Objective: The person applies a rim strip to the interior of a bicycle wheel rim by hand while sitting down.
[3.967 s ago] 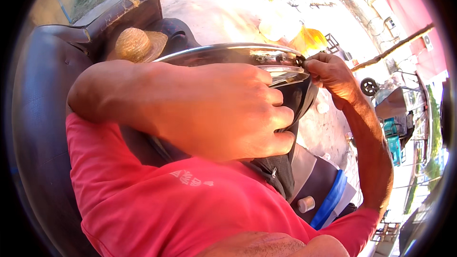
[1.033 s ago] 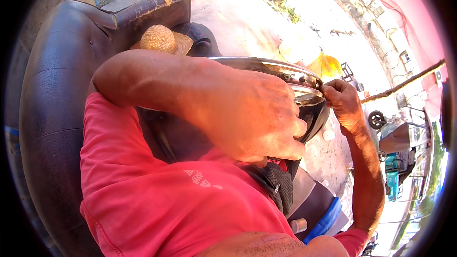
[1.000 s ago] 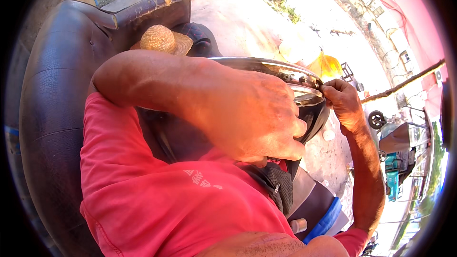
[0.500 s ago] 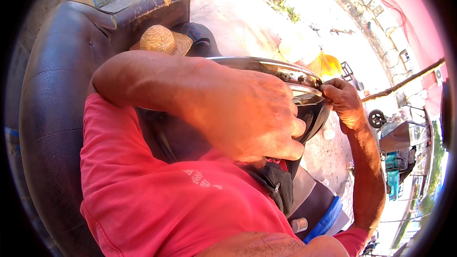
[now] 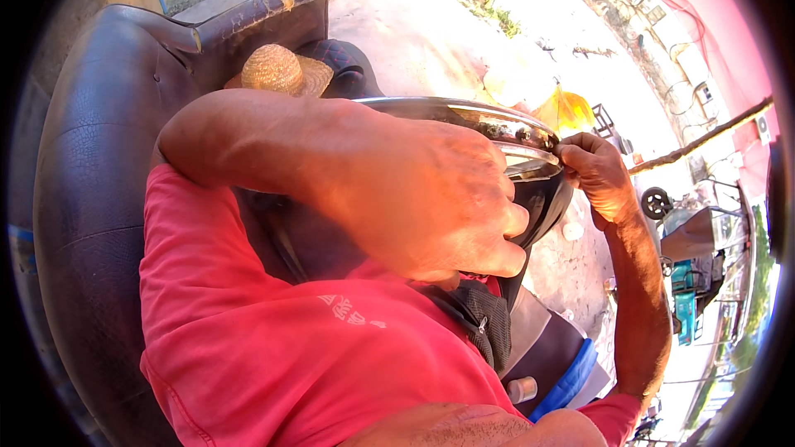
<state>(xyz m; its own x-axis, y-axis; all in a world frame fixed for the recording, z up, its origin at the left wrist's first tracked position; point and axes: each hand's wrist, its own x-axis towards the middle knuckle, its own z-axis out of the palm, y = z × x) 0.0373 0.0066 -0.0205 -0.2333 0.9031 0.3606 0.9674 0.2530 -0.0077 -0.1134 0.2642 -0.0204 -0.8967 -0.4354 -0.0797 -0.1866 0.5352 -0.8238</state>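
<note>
Across my lap is a curved, shiny metal rim (image 5: 460, 106) with dark fittings along its side and a black flexible strip (image 5: 542, 199) hanging below it. My left hand (image 5: 439, 203) lies over the near part of it, back upward, fingers curled; whatever they grip is hidden behind them. My right hand (image 5: 592, 170) pinches the right end of the rim, thumb and finger closed there. A black mesh pouch (image 5: 489, 331) rests below my left hand against my red shirt.
I sit in a cracked brown leather armchair (image 5: 99, 190). A straw hat (image 5: 277, 70) lies beyond my left forearm. A small cylindrical container (image 5: 522, 389) sits beside a blue strip (image 5: 567, 377). A wheel (image 5: 656, 203), teal cart (image 5: 686, 306) and wooden pole (image 5: 700, 136) stand to the right.
Since four seconds ago the view has shifted, and rim and hands appear farther right and slightly lower. Over the last second both hands have barely moved.
</note>
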